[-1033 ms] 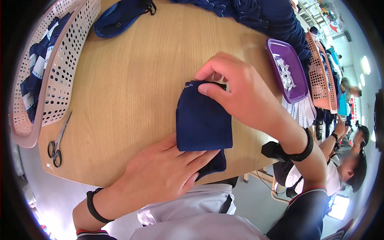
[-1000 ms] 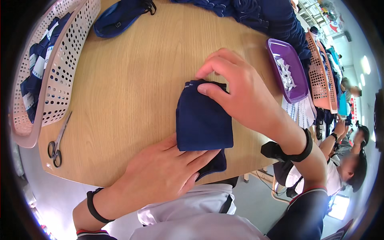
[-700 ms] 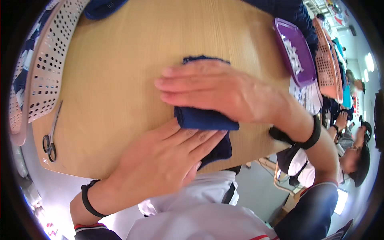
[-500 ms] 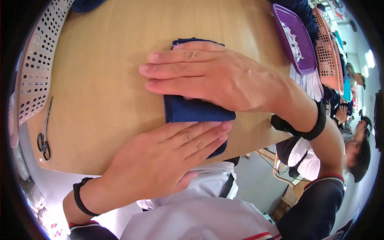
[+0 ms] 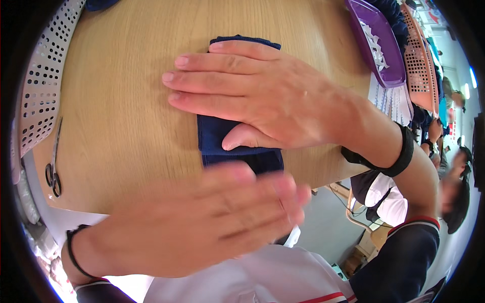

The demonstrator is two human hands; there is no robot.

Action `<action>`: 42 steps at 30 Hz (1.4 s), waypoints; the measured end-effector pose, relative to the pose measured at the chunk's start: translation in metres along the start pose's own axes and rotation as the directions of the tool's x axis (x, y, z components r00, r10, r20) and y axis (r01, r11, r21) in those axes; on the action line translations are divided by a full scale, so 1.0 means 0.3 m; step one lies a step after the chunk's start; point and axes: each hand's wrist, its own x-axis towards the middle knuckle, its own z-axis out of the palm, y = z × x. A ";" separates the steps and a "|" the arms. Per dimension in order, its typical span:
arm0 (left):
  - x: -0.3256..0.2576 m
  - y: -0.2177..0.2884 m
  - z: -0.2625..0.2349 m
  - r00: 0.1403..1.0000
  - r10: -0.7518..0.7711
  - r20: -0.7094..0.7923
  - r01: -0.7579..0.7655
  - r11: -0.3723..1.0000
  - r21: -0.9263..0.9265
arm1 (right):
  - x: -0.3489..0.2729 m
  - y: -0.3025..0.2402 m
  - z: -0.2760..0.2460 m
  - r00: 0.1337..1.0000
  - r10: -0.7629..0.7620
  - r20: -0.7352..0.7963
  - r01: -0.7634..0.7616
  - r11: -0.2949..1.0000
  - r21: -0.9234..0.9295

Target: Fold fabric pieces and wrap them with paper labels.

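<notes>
A folded piece of navy blue fabric [image 5: 214, 134] lies on the wooden table near its front edge. My right hand [image 5: 273, 93] rests flat across it, fingers stretched toward the left and thumb pointing down the cloth; much of the fabric is hidden beneath. Nearer to me, my left hand [image 5: 217, 212] is raised over the table edge, smeared by motion. Its fingers are extended, with nothing seen in them. A darker lower part of the fabric shows between the two hands.
Scissors with black handles [image 5: 53, 171] lie at the left, beside a pale perforated basket [image 5: 43, 86]. At the right are a purple tray [image 5: 389, 76] with white pieces, printed paper [image 5: 384, 103] and a pink basket [image 5: 422, 76]. A co-worker [image 5: 454, 192] sits to the right.
My left hand has come off the fabric, moving toward me. The right hand has shifted slightly left and away, its thumb now in sight on the cloth, and the fabric's lower part is uncovered.
</notes>
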 end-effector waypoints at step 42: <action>0.018 -0.184 0.066 0.986 -0.129 -0.104 0.123 0.991 -0.054 | -0.035 -0.237 -0.018 0.935 0.271 -0.227 -0.339 0.870 -0.358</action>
